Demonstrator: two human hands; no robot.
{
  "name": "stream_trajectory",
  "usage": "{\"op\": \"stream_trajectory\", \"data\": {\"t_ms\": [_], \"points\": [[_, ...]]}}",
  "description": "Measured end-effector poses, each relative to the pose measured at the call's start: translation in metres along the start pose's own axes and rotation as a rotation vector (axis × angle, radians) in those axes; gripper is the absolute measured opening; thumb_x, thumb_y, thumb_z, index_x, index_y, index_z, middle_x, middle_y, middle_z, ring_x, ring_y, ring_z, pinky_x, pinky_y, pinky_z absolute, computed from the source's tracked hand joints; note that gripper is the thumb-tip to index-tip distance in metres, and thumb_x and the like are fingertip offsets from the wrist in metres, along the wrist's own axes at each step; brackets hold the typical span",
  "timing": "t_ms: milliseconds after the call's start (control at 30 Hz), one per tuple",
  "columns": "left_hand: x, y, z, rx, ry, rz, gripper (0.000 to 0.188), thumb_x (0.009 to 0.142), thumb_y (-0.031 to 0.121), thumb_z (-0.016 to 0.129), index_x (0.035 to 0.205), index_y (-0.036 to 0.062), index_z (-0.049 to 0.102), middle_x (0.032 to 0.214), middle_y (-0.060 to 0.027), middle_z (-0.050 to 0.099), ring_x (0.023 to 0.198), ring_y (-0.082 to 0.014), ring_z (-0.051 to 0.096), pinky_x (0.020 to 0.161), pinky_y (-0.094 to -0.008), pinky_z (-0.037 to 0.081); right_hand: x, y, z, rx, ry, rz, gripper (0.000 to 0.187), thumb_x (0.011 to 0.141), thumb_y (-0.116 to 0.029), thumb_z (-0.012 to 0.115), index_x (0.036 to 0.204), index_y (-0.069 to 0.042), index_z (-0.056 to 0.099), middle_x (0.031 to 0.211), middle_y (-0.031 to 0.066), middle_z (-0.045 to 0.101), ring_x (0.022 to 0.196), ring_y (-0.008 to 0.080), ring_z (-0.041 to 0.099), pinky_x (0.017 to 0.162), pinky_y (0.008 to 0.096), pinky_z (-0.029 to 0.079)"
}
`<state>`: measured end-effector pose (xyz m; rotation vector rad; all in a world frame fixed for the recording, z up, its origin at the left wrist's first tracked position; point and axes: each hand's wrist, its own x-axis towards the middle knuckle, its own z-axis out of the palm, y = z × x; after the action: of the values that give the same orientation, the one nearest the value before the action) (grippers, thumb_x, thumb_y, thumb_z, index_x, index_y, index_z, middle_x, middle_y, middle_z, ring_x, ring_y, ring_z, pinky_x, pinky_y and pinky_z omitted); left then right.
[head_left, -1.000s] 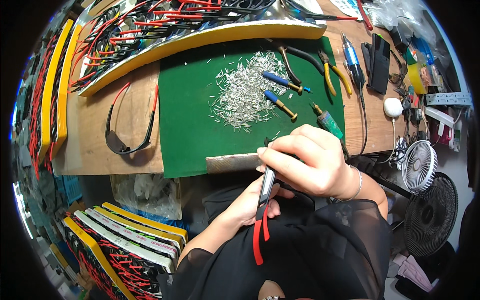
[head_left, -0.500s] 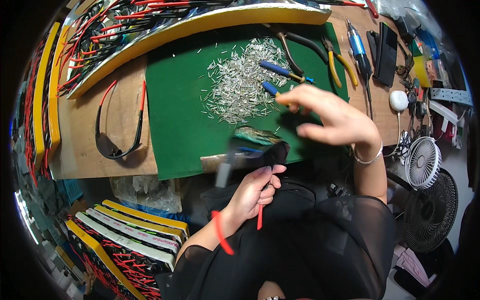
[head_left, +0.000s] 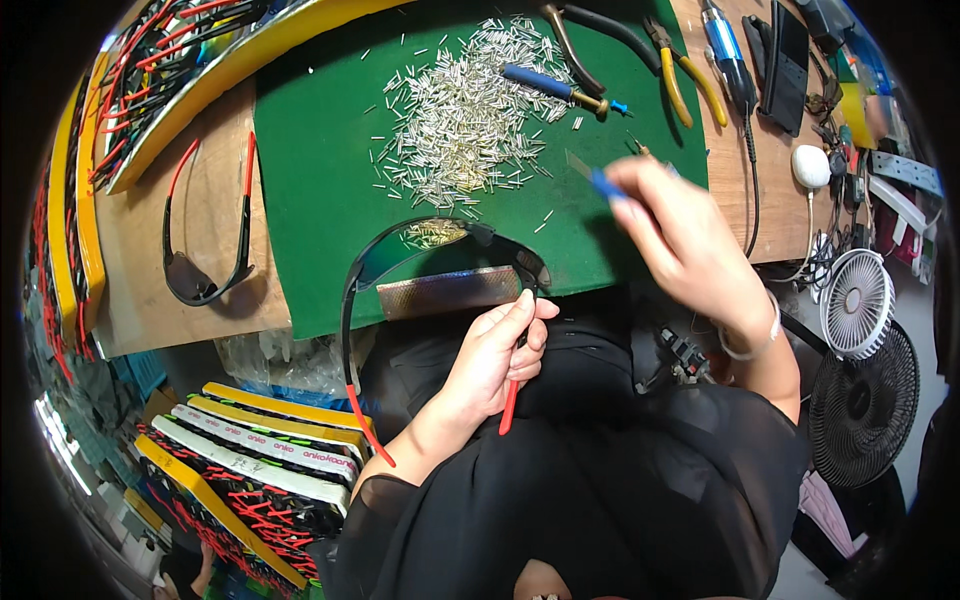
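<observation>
My left hand (head_left: 500, 350) is closed around one arm of a pair of black wraparound sunglasses (head_left: 345, 320), close to the hinge. Dark lenses and red arm tips show on them; the other arm stretches out to the left beside my wrist. My right hand (head_left: 690, 220) is raised over the right part of the green mat (head_left: 320, 190), pinching a slim blue-handled tool (head_left: 606, 184). Motion smears this tool, and my fingers cover part of it, so its exact kind is unclear. A similar blue and brass screwdriver-like tool (head_left: 540, 82) lies on the pile of small silvery pins (head_left: 460, 120).
Another pair of sunglasses (head_left: 205, 285) rests on the wooden table at left. Pliers (head_left: 575, 50) and yellow-handled cutters (head_left: 680, 75) lie on the mat, near a corded electric screwdriver (head_left: 730, 60). Boxes of sunglasses (head_left: 250, 440) stand lower left; a white fan (head_left: 857, 300) is at right.
My right hand has picked up the blue-handled tool from beside the pins and drawn it back. In my left hand the sunglasses have swung open outward to the left.
</observation>
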<state>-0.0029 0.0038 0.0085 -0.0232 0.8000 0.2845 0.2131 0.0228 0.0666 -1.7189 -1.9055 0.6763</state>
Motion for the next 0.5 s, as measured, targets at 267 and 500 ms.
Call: {"op": "stream_trajectory", "data": {"t_ms": [267,500], "points": [[0.001,-0.005,0.009,0.094,0.073,0.034,0.028,0.094,0.03,0.041,0.094,0.0044,0.053,0.058,0.0038,0.039,0.043,-0.0028,0.029,0.038,-0.0165,0.023,-0.049,-0.001,0.031,0.32,-0.212,0.176,0.014,0.079,-0.01,0.059,0.092,-0.004,0.061,0.075,0.0097,0.06,0.061,0.0229,0.058,0.055,0.0292,0.046],[0.001,-0.006,0.007,0.08,0.048,0.049,0.029,0.094,0.031,0.041,0.094,0.0046,0.052,0.058,0.004,0.039,0.043,-0.0029,0.029,0.039,-0.0163,0.023,-0.049,0.004,0.036,0.336,-0.167,0.138,0.014,0.078,-0.006,0.059,0.091,-0.001,0.063,0.069,0.0079,0.058,0.055,0.0153,0.053,0.05,0.0253,0.04]]}}
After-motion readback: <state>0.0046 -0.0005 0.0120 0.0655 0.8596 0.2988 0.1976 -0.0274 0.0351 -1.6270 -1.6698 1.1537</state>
